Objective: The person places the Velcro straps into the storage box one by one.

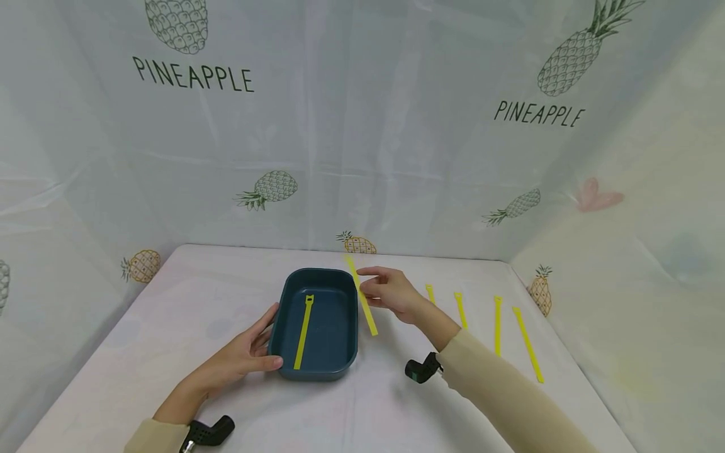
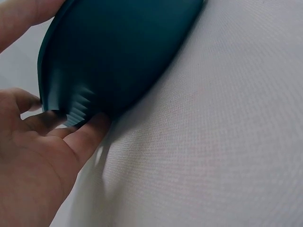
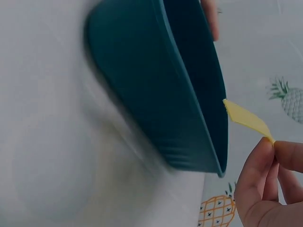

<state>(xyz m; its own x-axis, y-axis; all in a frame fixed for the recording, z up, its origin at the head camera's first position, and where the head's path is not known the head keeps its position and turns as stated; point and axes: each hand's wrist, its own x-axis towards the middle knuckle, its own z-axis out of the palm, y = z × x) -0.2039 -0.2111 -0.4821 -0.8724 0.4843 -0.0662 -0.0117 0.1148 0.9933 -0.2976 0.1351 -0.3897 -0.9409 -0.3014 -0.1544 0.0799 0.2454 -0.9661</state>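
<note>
A dark teal plastic bin (image 1: 334,371) stands on the table, with a yellow strap-type cable tie (image 1: 303,333) lying lengthwise inside, its slotted head at the far end. My left hand (image 1: 240,355) grips the bin's left side, thumb at the near left corner; its fingers press the lower wall in the left wrist view. Between thumb and fingers, my right hand (image 1: 393,292) pinches another yellow cable tie (image 1: 367,309). This one hangs slanted beside the bin's right rim. In the right wrist view, one end of the pinched cable tie (image 3: 246,118) sticks out toward the bin's opening.
Several more yellow cable ties (image 1: 498,324) lie spaced out on the white tablecloth (image 1: 362,415) at the right, partly behind my right forearm. A pineapple-print curtain (image 1: 362,126) hangs behind the table. Black wrist cameras (image 1: 421,368) sit at both sleeves.
</note>
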